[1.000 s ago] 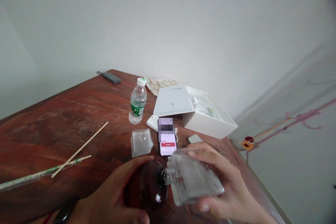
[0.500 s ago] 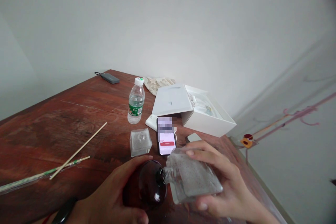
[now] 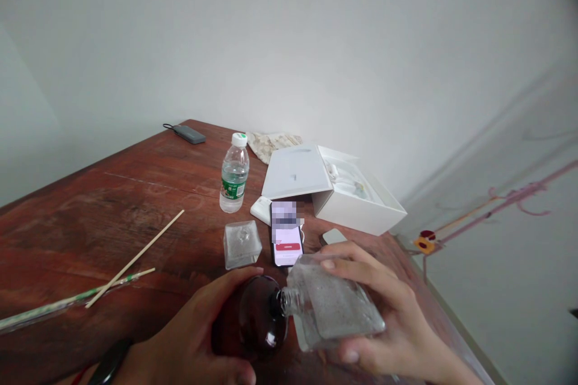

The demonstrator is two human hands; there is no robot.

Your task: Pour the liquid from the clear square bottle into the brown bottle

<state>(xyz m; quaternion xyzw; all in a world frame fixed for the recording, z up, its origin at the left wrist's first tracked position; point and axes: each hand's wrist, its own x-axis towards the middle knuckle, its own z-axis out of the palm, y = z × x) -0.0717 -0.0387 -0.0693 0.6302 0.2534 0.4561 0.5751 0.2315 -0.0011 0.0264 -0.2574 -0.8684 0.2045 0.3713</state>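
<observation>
My left hand [image 3: 194, 325] is wrapped round a dark brown glass bottle [image 3: 262, 313] at the bottom centre. In my right hand [image 3: 383, 307] is a clear square glass bottle [image 3: 336, 304], tipped on its side with its neck pointing left. The clear bottle's threaded neck meets the mouth of the brown bottle; whether liquid passes between them I cannot tell. Just beyond my left hand stands a clear square glass piece [image 3: 242, 245] with a round knob-like spot on top. A phone [image 3: 286, 246] with a lit screen lies behind the two bottles.
A water bottle [image 3: 233, 174] with a green label stands farther back. An opened white box [image 3: 361, 216] sits at the right. Two thin sticks, one bare [image 3: 139, 255] and one in a wrapper [image 3: 54, 310], cross at the left. A grey device [image 3: 189, 134] lies near the table's far corner.
The clear square bottle has shifted very slightly right in my right hand. Otherwise the hands and table things look the same.
</observation>
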